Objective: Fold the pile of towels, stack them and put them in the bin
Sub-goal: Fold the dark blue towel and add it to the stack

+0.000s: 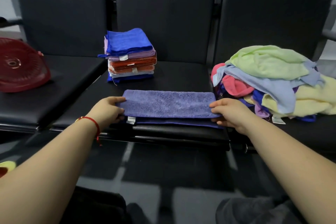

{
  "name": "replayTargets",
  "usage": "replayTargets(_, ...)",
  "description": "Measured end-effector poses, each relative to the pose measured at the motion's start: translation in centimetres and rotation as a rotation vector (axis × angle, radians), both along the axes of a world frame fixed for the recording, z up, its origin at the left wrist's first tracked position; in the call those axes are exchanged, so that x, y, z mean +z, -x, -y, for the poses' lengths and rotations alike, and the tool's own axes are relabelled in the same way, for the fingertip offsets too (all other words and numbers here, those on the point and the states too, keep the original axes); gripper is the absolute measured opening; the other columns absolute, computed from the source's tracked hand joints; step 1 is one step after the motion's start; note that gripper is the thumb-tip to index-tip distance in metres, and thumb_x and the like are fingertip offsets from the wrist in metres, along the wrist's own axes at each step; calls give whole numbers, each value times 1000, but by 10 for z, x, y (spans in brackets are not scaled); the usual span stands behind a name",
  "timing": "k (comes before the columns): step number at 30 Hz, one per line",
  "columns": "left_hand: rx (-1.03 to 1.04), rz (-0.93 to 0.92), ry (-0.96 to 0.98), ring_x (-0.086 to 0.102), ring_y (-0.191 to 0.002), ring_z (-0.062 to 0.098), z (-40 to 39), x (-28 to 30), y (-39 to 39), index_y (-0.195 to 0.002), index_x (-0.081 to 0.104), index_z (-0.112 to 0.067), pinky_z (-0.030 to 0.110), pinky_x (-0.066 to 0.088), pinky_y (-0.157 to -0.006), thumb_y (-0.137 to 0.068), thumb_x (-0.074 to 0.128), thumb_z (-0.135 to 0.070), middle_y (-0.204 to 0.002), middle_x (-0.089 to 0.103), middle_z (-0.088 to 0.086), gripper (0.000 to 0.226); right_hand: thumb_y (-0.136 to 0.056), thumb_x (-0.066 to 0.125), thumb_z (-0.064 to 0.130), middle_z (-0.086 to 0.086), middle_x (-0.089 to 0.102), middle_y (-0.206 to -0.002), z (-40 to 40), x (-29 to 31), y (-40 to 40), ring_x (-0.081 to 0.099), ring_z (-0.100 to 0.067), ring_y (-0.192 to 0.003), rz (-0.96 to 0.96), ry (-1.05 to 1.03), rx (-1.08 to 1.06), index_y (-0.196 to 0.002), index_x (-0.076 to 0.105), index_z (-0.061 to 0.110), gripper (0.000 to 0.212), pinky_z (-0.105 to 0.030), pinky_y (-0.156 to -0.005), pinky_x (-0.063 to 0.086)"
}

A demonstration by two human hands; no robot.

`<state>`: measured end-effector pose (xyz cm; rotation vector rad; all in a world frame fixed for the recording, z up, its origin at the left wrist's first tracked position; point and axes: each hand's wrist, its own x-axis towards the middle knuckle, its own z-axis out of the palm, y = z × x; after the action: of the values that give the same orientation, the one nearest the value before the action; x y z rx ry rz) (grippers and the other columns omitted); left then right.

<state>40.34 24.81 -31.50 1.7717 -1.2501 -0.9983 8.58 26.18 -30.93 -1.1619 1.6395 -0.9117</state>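
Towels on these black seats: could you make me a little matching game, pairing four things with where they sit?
Things:
1. purple towel
2. folded stack
3. unfolded pile
4. red basket

Places:
A. left seat
B. right seat
C. middle seat, at the back
D. middle seat, front edge, held at both ends

Pairs: 1-D, 2-C, 3-B, 4-A

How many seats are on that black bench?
3. The left seat holds a red basket, the middle seat has the folded stack, the right seat has the unfolded pile. More may lie outside the view.
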Motion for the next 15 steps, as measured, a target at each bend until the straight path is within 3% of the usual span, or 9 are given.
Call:
replayTargets(3,-49,142,-20,55,-55,16,-3,-4,-1,-129,56,-14,12,44,-38,-90,50,4,-85,56,6,43,-89,58,1,-2,59,-72,-2,-5,0,56,-2,-36,-120,27,34,-80,58,18,19,-12,-38,43)
replayTargets(6,-46,195,-25,53,-53,15,-2,-5,-3,-129,56,-16,15,43,-39,-89,52,2,-78,55,3,44,-88,60,1,-3,59,-70,-3,-7,-2,53,-1,-34,-177,59,41,-78,57,19,20,-12,-37,42)
replayTargets(9,-61,354,-20,55,-64,18,-2,-5,-3,-127,58,-21,24,46,-61,-86,57,-3,-92,62,8,45,-86,62,3,-3,58,-67,-3,-8,-3,52,-3,-35,-256,78,46,-77,57,20,20,-13,-37,40)
replayTargets(12,3,504,2,58,-101,25,-6,1,2,-130,55,-20,32,45,-89,-85,59,-16,-127,59,9,45,-81,66,12,-4,62,-81,0,-9,-2,58,-15,-60,-471,112,-4,-85,62,19,9,-21,-57,47)
replayTargets(15,198,550,67,48,-121,35,-9,8,11,-136,46,-17,40,39,-100,-83,59,-25,-142,39,12,55,-82,64,26,-9,55,-114,1,-4,-6,57,-28,-103,-784,113,-47,-108,60,21,27,-34,-88,45)
